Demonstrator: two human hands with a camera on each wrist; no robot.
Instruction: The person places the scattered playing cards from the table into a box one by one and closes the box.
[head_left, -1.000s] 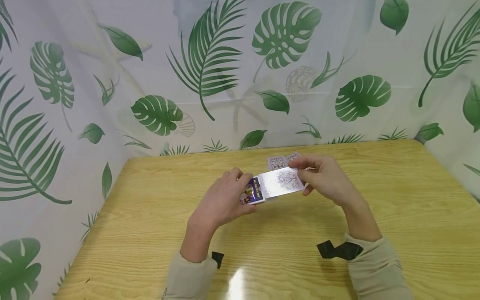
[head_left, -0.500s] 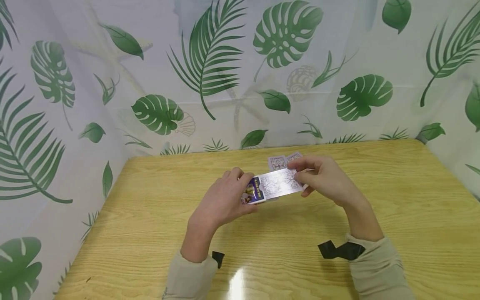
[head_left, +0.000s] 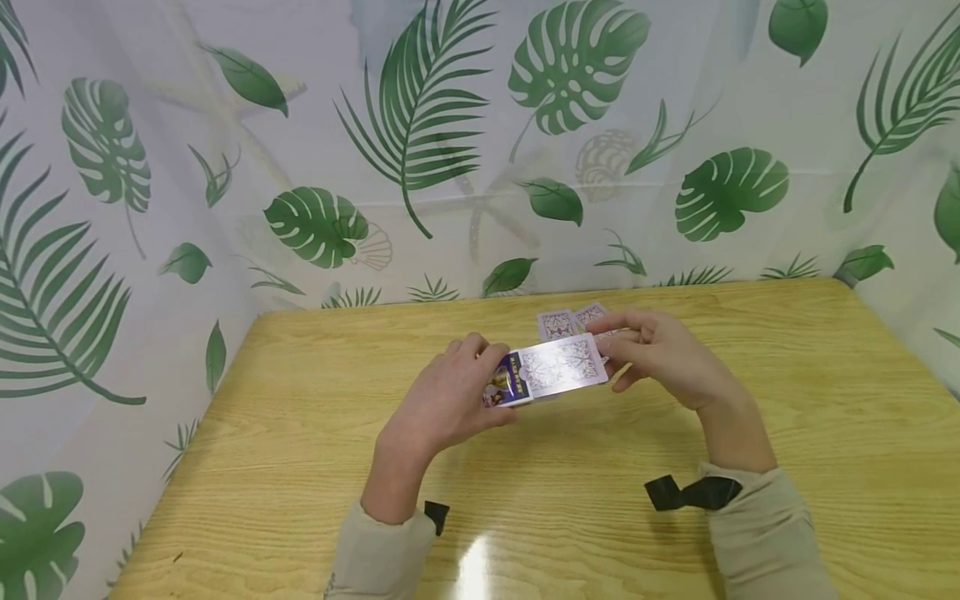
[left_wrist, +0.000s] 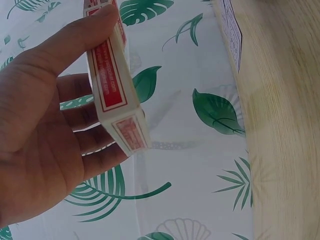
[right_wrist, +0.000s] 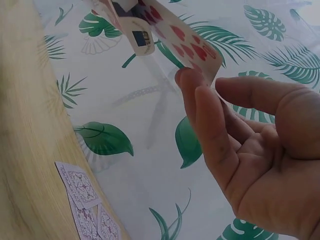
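Note:
My left hand [head_left: 446,392] grips a card box [head_left: 504,382], dark blue and printed on top in the head view. One side [left_wrist: 109,82] in the left wrist view is red and white. From the box's right end sticks out a playing card [head_left: 562,365] with a patterned, shiny back; its underside [right_wrist: 185,42] shows red hearts in the right wrist view. At the card's outer end, my right hand [head_left: 663,358] has its curled fingertips against the hearts side and the thumb by the edge, a light pinch. Whether several cards lie together is hidden.
Behind the card, several face-down playing cards [head_left: 557,325] lie overlapping on the wooden table [head_left: 315,417] near its back edge. A leaf-print cloth [head_left: 450,200] hangs behind and at both sides. Black straps [head_left: 693,493] hang at the wrists.
The right hand has shifted slightly right along the card's end, and its fingers cover less of it. The left hand, box and card have hardly moved.

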